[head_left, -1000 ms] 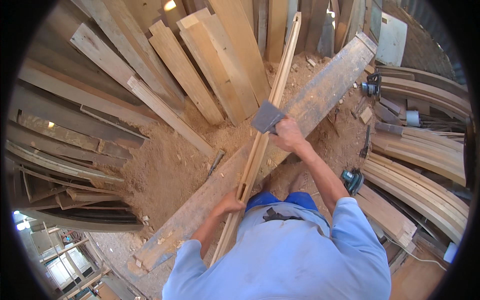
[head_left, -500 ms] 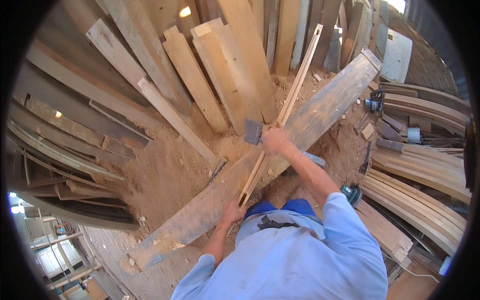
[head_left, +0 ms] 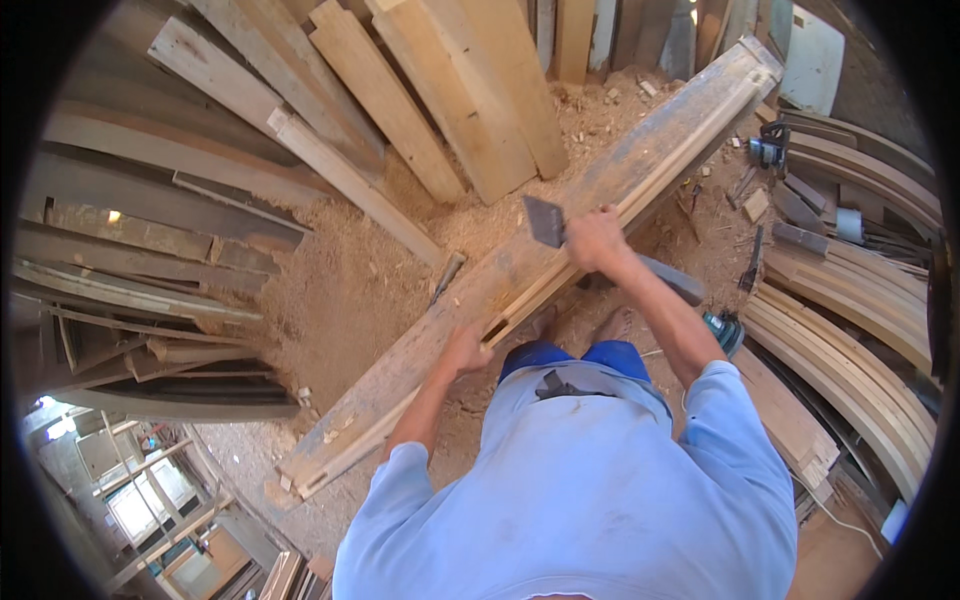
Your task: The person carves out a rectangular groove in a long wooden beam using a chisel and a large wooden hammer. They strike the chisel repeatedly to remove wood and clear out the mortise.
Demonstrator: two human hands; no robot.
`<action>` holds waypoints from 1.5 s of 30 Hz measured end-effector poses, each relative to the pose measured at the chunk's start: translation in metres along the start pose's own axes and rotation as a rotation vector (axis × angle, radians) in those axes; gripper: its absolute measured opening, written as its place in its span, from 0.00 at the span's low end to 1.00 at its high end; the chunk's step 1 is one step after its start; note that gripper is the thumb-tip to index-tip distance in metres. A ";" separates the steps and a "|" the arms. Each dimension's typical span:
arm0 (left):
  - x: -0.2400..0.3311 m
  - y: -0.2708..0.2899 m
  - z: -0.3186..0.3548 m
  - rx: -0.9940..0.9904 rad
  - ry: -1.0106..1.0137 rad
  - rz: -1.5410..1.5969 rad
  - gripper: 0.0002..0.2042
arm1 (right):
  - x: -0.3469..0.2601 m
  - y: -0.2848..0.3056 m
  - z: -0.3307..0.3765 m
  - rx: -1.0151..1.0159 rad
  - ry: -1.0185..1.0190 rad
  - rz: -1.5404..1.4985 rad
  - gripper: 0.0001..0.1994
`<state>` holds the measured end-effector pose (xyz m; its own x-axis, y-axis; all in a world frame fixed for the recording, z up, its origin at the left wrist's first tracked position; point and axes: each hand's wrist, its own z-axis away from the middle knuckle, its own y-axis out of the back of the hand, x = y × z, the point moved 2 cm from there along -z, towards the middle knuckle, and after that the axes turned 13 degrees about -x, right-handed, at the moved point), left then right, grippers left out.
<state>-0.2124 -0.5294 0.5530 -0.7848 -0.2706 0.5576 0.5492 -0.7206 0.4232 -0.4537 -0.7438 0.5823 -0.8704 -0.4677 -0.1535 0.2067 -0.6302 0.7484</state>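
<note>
A long, narrow wooden strip (head_left: 545, 290) with a slot near its near end lies along the near side of the thick, worn plank (head_left: 400, 365). My left hand (head_left: 463, 350) is closed on the strip's near end, just beside the slot. Farther along, my right hand (head_left: 597, 240) grips a mallet (head_left: 545, 221) with a dark, blocky head, and its fist rests over the strip; the mallet's handle is mostly hidden. On the plank's far edge lies a chisel (head_left: 448, 277), with its handle toward the upright boards.
Boards (head_left: 460, 100) lean in a row at the far side, above sawdust-covered ground (head_left: 340, 290). Stacked timber (head_left: 850, 370) fills the right. Power tools (head_left: 768, 150) and a green one (head_left: 724, 330) sit there. My bare feet (head_left: 612, 325) are close to the plank.
The strip has swung from lying across the plank to lying along it, its far end turning right. My right hand has moved right with the mallet; my left hand has risen slightly.
</note>
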 end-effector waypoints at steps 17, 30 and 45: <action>0.014 0.032 -0.048 0.042 -0.099 -0.121 0.32 | 0.091 -0.070 0.084 0.650 -0.607 -1.024 0.18; -0.042 0.012 0.000 0.084 -0.075 -0.083 0.32 | 0.080 -0.109 0.019 0.834 -0.260 -2.220 0.09; -0.016 0.014 -0.020 0.040 0.039 -0.043 0.35 | 0.092 -0.064 -0.005 0.707 -0.199 -1.873 0.16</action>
<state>-0.1981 -0.5479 0.5360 -0.8178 -0.2656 0.5105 0.5255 -0.7062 0.4745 -0.5444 -0.7496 0.5176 0.2028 0.4454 -0.8721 -0.9756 0.1680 -0.1411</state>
